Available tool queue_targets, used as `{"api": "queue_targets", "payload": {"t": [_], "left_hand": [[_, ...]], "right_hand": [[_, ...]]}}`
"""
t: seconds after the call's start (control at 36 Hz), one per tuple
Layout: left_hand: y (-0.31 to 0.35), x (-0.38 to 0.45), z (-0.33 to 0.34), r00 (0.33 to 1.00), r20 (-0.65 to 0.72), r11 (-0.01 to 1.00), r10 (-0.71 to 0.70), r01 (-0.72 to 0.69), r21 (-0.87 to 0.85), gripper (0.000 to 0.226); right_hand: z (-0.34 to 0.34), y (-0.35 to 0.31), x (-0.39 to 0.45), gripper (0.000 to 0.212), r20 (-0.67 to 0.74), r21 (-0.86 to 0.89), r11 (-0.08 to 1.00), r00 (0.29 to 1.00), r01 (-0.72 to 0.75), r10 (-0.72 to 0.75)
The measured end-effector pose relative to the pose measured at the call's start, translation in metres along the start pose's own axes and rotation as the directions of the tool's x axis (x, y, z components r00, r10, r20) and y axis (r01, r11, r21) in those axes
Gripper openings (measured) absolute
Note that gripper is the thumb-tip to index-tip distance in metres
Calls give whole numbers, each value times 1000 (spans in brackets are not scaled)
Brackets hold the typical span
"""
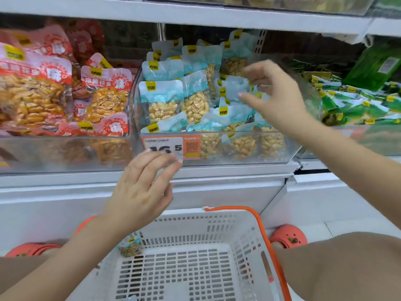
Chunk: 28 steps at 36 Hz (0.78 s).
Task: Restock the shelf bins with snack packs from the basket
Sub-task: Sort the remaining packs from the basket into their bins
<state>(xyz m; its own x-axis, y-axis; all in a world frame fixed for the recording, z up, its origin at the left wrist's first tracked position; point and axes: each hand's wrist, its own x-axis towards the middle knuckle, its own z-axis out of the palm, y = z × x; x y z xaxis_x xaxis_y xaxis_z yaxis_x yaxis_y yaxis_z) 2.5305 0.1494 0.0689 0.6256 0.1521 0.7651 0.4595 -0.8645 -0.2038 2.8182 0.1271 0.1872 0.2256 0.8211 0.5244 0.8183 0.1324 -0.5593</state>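
Nearest, a white basket with an orange handle holds one snack pack at its left wall, between bare knees and orange clogs. Above its rim the left hand hangs with fingers loosely spread, holding nothing, fingertips before the price tag. Inside the clear middle bin, the right hand pinches a blue pack atop the pile, red packs left, green packs right.
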Motion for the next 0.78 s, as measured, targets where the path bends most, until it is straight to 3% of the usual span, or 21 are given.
{"api": "queue_targets", "payload": {"t": [0.11, 0.22, 0.28, 0.36, 0.44, 0.56, 0.67, 0.78], "left_hand": [[12, -32, 2, 986, 165, 994, -4, 23, -108, 35], [22, -90, 18, 850, 509, 947, -134, 261, -186, 40], [31, -123, 25, 737, 639, 885, -222, 427, -185, 47], [45, -169, 26, 482, 814, 758, -323, 647, -83, 47], [53, -212, 29, 233, 924, 689, -303, 724, 44, 49], [62, -249, 35, -110, 976, 661, -190, 720, 210, 67], [70, -283, 36, -244, 957, 687, -158, 669, 284, 58], [77, -314, 29, -310, 928, 681, -205, 636, 363, 62]], "right_hand": [[17, -28, -71, 24, 49, 44, 979, 978, 200, -202], [55, -35, -134, 22, 354, 60, 970, 904, 235, -240], [79, -28, -160, 25, 544, 32, 979, 818, 201, -186], [121, -9, -198, 27, 733, -96, 991, 680, 91, 9], [158, 10, -238, 28, 804, -168, 979, 559, -116, 205], [205, 22, -287, 36, 856, -237, 934, 398, -268, 331], [245, 22, -324, 46, 890, -241, 886, 273, -397, 365], [278, 14, -343, 48, 894, -271, 783, 155, -559, 420]]}}
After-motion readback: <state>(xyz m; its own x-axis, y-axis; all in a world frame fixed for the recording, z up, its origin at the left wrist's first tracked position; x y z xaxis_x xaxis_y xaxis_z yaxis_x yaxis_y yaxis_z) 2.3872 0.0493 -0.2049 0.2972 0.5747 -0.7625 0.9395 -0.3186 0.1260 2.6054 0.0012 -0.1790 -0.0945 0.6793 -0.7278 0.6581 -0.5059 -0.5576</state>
